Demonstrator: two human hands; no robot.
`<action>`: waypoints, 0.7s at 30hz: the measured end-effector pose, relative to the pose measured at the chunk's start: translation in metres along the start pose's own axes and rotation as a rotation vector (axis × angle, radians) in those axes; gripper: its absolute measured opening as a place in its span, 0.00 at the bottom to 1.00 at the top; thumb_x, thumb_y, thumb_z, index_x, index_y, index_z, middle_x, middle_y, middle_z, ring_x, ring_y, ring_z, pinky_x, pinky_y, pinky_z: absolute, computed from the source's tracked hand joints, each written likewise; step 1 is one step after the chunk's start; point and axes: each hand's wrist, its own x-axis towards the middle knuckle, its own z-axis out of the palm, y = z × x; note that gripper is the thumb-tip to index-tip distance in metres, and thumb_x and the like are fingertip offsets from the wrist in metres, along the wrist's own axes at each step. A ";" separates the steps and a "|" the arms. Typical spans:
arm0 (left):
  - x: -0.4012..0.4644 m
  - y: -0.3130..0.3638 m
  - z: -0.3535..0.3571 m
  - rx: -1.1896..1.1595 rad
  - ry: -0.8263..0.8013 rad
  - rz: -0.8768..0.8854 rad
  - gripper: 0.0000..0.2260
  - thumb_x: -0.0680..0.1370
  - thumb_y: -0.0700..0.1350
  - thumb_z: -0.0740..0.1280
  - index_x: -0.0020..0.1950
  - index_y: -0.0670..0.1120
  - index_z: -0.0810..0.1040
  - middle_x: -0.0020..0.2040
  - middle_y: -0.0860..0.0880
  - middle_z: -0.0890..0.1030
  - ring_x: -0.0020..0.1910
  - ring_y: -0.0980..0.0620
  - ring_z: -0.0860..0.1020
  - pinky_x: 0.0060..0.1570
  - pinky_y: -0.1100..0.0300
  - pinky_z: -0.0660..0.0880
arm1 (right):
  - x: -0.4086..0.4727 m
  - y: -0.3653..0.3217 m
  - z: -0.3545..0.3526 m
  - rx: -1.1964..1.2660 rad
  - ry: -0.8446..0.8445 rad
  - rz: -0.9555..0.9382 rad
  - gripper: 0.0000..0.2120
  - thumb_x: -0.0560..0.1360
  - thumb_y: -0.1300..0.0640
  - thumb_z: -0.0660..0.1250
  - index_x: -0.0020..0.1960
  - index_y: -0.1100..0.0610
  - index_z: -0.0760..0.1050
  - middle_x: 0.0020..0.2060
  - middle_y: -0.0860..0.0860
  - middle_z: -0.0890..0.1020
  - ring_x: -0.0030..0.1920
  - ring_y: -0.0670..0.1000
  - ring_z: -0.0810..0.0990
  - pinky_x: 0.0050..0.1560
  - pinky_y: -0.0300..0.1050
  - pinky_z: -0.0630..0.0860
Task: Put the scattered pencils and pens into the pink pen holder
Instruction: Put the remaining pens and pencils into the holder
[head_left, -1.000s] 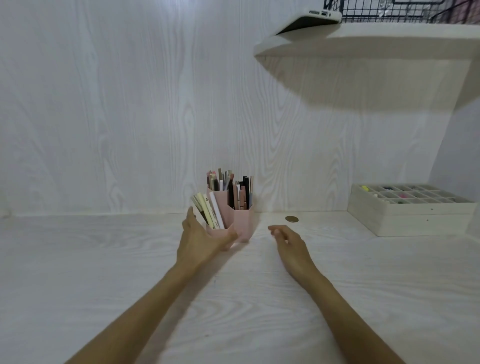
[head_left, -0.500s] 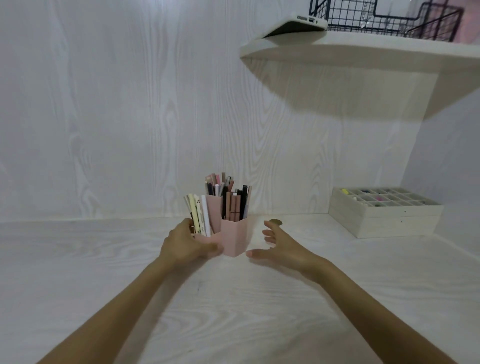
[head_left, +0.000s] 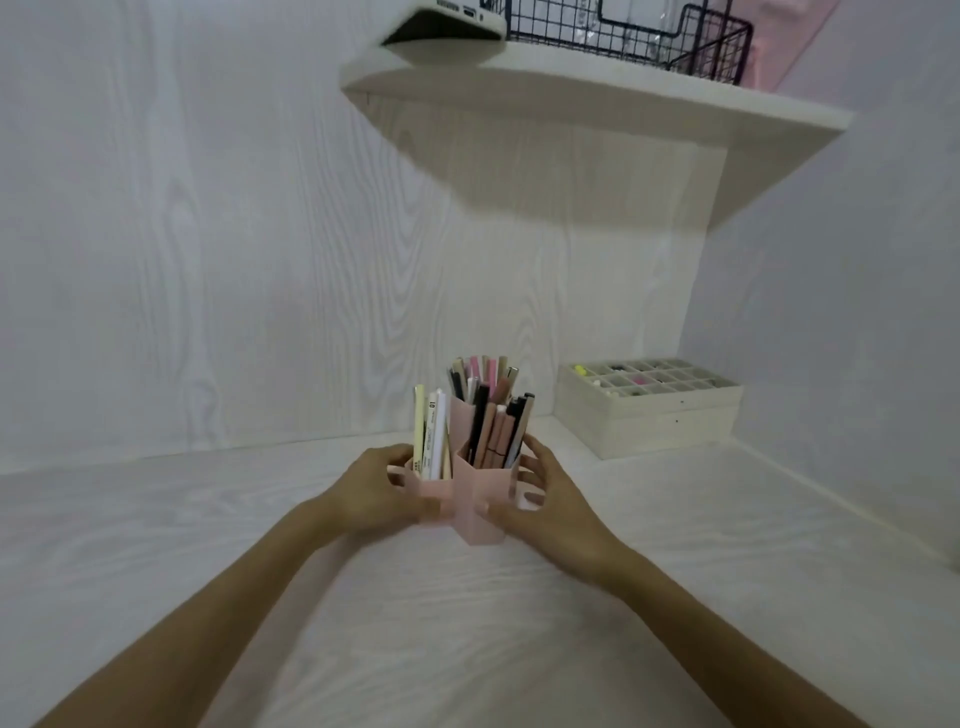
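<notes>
Pink pen holder (head_left: 475, 512), multi-compartment, upright mid-desk (head_left: 208, 519), packed w/ pens & pencils (head_left: 485, 415). Left hand (head_left: 371, 493) & right hand (head_left: 548, 506) grip its sides. Divided box (head_left: 649, 415) at back-right corner, small items inside.

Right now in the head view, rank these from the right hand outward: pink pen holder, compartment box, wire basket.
From the right hand:
1. Pink pen holder, gripped, just left.
2. Compartment box, on the desk, back right.
3. Wire basket, on the shelf above.
</notes>
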 end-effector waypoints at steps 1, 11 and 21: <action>0.006 0.001 0.005 0.007 0.026 -0.002 0.23 0.63 0.43 0.80 0.53 0.57 0.75 0.45 0.61 0.80 0.43 0.63 0.79 0.35 0.73 0.74 | 0.001 0.002 -0.005 -0.014 0.029 -0.011 0.42 0.69 0.52 0.74 0.75 0.49 0.53 0.70 0.49 0.69 0.66 0.49 0.70 0.59 0.39 0.71; 0.055 0.012 0.073 -0.348 0.361 -0.073 0.23 0.68 0.40 0.75 0.60 0.42 0.71 0.55 0.44 0.80 0.52 0.47 0.79 0.51 0.51 0.79 | 0.041 0.024 -0.020 -0.228 0.563 -0.042 0.28 0.68 0.50 0.75 0.62 0.50 0.64 0.54 0.45 0.76 0.46 0.46 0.78 0.43 0.47 0.80; 0.104 0.021 0.093 -0.184 0.448 -0.097 0.17 0.67 0.49 0.77 0.50 0.48 0.75 0.44 0.54 0.78 0.42 0.56 0.76 0.35 0.67 0.69 | 0.075 0.045 -0.031 -0.432 0.685 -0.136 0.21 0.75 0.58 0.66 0.67 0.53 0.66 0.61 0.51 0.76 0.55 0.52 0.78 0.50 0.51 0.78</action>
